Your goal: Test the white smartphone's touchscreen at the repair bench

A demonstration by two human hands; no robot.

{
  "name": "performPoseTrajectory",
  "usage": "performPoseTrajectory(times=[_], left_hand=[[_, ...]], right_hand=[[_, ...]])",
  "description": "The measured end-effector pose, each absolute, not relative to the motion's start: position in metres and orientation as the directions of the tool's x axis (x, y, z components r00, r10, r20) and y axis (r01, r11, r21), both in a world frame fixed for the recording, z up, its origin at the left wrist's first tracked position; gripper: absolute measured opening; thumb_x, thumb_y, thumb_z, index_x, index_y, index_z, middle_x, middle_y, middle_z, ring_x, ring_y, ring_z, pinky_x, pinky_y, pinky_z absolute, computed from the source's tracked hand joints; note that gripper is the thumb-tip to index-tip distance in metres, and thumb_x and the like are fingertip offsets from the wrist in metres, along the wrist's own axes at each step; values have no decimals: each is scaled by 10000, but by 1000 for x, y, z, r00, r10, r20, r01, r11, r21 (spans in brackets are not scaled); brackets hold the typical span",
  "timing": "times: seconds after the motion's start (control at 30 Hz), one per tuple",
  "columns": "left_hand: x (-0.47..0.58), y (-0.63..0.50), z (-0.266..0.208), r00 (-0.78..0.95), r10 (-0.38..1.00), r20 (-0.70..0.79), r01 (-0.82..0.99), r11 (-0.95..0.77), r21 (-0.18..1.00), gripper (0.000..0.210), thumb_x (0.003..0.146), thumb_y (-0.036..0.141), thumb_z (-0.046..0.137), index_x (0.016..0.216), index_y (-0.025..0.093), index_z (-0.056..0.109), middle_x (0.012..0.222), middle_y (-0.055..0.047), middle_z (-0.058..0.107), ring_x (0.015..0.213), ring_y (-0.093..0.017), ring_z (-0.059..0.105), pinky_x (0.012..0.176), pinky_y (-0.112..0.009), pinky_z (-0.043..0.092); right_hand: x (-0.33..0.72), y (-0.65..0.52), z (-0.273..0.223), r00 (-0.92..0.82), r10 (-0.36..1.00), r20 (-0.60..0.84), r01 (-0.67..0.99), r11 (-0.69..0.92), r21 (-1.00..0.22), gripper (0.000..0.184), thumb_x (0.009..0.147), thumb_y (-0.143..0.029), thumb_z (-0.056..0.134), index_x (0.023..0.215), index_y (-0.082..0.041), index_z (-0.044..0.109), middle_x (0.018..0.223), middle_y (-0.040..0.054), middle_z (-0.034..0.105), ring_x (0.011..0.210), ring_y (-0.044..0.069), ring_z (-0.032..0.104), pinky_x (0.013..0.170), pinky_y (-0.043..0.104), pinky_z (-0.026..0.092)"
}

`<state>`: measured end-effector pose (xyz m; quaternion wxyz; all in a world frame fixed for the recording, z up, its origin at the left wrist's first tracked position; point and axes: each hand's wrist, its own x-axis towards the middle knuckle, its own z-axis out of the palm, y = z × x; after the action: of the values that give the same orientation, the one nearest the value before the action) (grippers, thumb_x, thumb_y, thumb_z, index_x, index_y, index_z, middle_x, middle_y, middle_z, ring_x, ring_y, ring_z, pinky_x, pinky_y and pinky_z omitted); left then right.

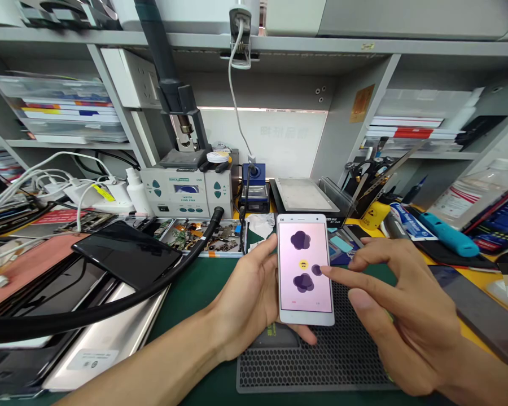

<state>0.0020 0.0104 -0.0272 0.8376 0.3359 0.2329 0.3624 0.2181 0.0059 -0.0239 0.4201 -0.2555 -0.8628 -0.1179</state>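
A white smartphone (296,299) with "mi" printed at its top stands nearly upright in my left hand (248,296). The left fingers pass behind it, and one fingertip shows below its lower edge. Its lit pink screen carries dark purple blobs and a small yellow icon. My right hand (410,316) is just to the right of the phone, its fingers apart and nothing in them. The right index fingertip lies at the screen's right side, on or very close to a purple blob. Beneath both hands is a dark perforated mat (322,366) on a green work surface (182,321).
A soldering station (178,192) stands behind, its thick black hose (152,293) sweeping across the left side. Several phones (127,254) and panels are stacked at left. A parts tray (207,237) holds small boards. Tools, a teal cutter (449,234) and a clear bottle (469,192) sit at right.
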Motion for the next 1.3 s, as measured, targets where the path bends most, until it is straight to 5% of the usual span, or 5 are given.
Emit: performPoseTrajectory(times=[0.57, 1.3], left_hand=[[2, 10, -26, 635, 761, -134, -454, 508, 732, 643, 959, 648, 330, 1326, 213, 628, 1224, -188, 645, 982, -340, 636, 600, -384, 561], [3, 9, -23, 627, 764, -150, -445, 510, 736, 644, 960, 650, 312, 1321, 220, 628, 1246, -184, 628, 971, -322, 618, 619, -397, 568]], right_hand=[[218, 7, -23, -536, 348, 769, 584, 810, 40, 326, 839, -100, 539, 1092, -179, 728, 1174, 143, 562, 1057, 321, 554, 909, 569, 441], [219, 6, -21, -486, 339, 805, 583, 812, 10, 276, 831, -68, 538, 993, -148, 747, 1125, 139, 586, 1030, 304, 563, 880, 529, 444]])
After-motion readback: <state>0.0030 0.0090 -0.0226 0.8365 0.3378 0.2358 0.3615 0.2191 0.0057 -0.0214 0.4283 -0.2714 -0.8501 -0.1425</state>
